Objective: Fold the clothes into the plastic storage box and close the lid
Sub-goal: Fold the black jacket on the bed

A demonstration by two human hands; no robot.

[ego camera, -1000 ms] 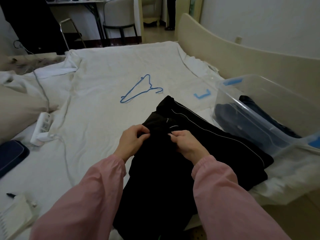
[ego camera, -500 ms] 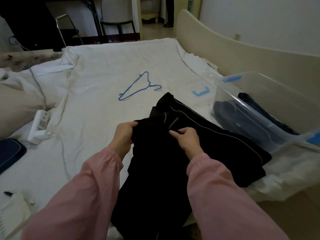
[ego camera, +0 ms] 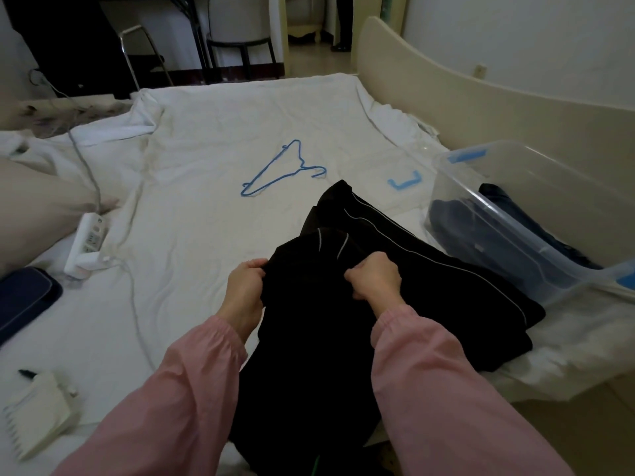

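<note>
Roughly midway, I'd judge. Dark clothes (ego camera: 481, 231) already lie inside the plastic storage box (ego camera: 556, 187), which sits open-topped at the right edge of the bed (ego camera: 206, 218), no lid on it. Left hand (ego camera: 245, 290) & right hand (ego camera: 374, 280) each have fingers clenched on bunched cloth of the black garment (ego camera: 343, 338), spread on the bed just beside the box. Fold prob. only begun. Left to do: finish folding, put it in w/ the rest, fit the lid. Can't tell where the lid is; a blue clip (ego camera: 405, 182) lies nearby.

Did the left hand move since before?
Yes. Gripping the black garment, the left hand slid slightly left, toward the white power strip, away from the right hand.
</note>
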